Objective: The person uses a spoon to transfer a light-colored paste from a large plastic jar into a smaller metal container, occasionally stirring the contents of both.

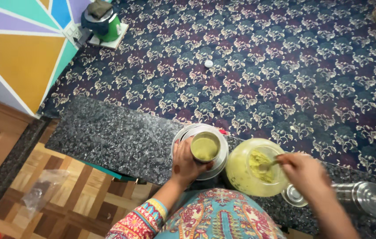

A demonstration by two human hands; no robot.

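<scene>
Person stands at a dark speckled stone surface [108, 137]. Left hand [183, 161] wrapped around a small steel cup [205, 147] filled with yellow-green powder; cup sits over a round steel plate [221, 166]. Right hand [303, 170], blurred, closed on a spoon [269, 164] dipped into a clear jar [247, 177] of the same powder, just beside the cup. Steel lid [294, 196] and steel container [367, 199] lie near the right wrist. Floral carpet [263, 66] beyond.

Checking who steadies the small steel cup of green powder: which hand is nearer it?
Left. The left hand grips the steel cup; the right hand is off beside the jar.
</scene>
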